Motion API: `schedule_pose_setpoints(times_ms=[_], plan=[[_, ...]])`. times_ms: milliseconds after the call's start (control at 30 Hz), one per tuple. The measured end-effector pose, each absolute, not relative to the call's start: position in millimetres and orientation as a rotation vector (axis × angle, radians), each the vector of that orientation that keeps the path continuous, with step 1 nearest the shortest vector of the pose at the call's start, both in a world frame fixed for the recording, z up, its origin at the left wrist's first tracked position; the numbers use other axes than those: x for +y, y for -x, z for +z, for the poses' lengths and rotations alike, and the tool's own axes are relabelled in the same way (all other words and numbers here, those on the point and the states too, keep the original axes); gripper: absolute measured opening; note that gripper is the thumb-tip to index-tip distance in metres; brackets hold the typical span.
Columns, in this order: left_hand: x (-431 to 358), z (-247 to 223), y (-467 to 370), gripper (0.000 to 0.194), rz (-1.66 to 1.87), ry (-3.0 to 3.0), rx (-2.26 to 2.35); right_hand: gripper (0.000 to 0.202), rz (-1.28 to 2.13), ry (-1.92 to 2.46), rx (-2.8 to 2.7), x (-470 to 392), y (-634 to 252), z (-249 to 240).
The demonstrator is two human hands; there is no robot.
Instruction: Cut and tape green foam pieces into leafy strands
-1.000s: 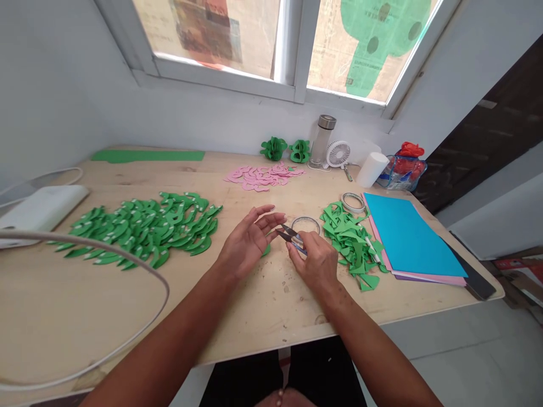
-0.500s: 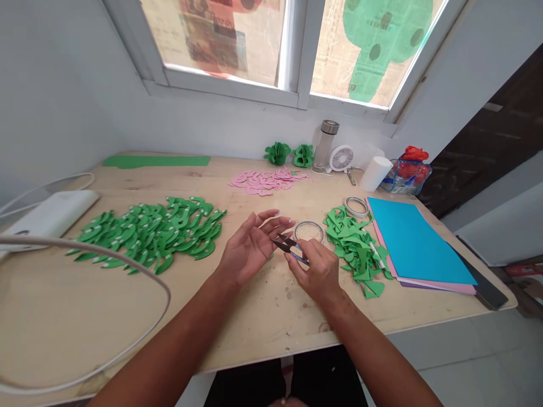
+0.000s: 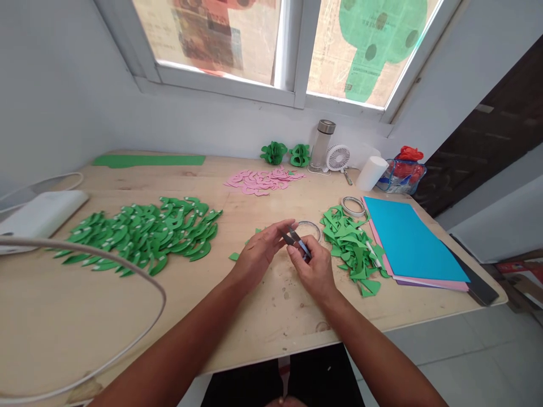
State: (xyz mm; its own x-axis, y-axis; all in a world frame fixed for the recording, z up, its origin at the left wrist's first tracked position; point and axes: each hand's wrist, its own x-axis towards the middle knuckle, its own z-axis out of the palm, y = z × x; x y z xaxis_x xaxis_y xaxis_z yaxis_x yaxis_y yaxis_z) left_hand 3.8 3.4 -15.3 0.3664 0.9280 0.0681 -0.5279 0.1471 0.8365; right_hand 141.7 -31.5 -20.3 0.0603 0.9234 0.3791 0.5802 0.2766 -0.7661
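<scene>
My right hand [image 3: 313, 265] is closed around small dark-bladed thread snips [image 3: 302, 244], which point up and to the left. My left hand [image 3: 263, 249] is turned with its back toward me. Its fingers stretch to the right, close to the blades; whether they touch is unclear, and its palm is hidden. Small green pieces [image 3: 234, 256] show on the table beside the left hand. Behind the snips lies a roll of clear tape [image 3: 309, 230], partly covered by my hands.
Green leaf-shaped cutouts with white tabs [image 3: 144, 232] spread at left. Pink cutouts [image 3: 265, 181] lie behind. Green scraps [image 3: 354, 249], another tape roll [image 3: 353, 206] and blue sheets [image 3: 413, 237] are at right. A cable [image 3: 156, 282] loops near a white box [image 3: 46, 217].
My left hand has turned from palm up to back toward me, its fingers drawn nearer the snips. The snips have tilted more upright in my right hand. The view has shifted slightly.
</scene>
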Motion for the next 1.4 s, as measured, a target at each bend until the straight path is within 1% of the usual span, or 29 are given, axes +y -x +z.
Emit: schedule_pose_setpoints(times_ms=[233, 467, 667, 800, 933, 1100, 1200, 1400], plan=[[1.9, -15.5, -3.9, 0.041, 1.099, -0.877, 0.523, 0.019, 0.619, 1.331, -1.647, -32.4, -136.1, -21.2], [-0.7, -11.2, -4.4, 0.037, 1.087, -0.889, 0.556, 0.017, 0.846, 1.231, -1.608, -31.4, -132.3, -24.5], [-1.4, -11.4, -3.2, 0.038, 1.043, -0.925, 0.590, 0.021, 1.238, 1.084, -1.416, -31.0, -126.1, -14.5], [-3.3, -8.8, -2.5, 0.041, 1.009, -0.950, 0.621, 0.021, 1.359, 1.112, -1.243, -30.6, -118.6, -10.3], [-3.0, -8.6, -2.1, 0.043, 1.004, -0.957, 0.640, 0.024, 1.320, 1.111, -1.171, -30.1, -112.3, -12.5], [0.9, -13.1, -1.5, 0.044, 1.026, -1.024, 0.663, 0.020, 1.214, 1.106, -1.195, -29.4, -110.1, -20.4], [2.5, -14.7, -1.7, 0.043, 1.047, -1.072, 0.656, 0.014, 1.056, 1.171, -1.244, -29.5, -113.1, -24.1], [2.2, -14.8, -2.6, 0.043, 1.028, -1.156, 0.669, 0.013, 0.745, 1.256, -1.385, -31.6, -118.8, -20.9]])
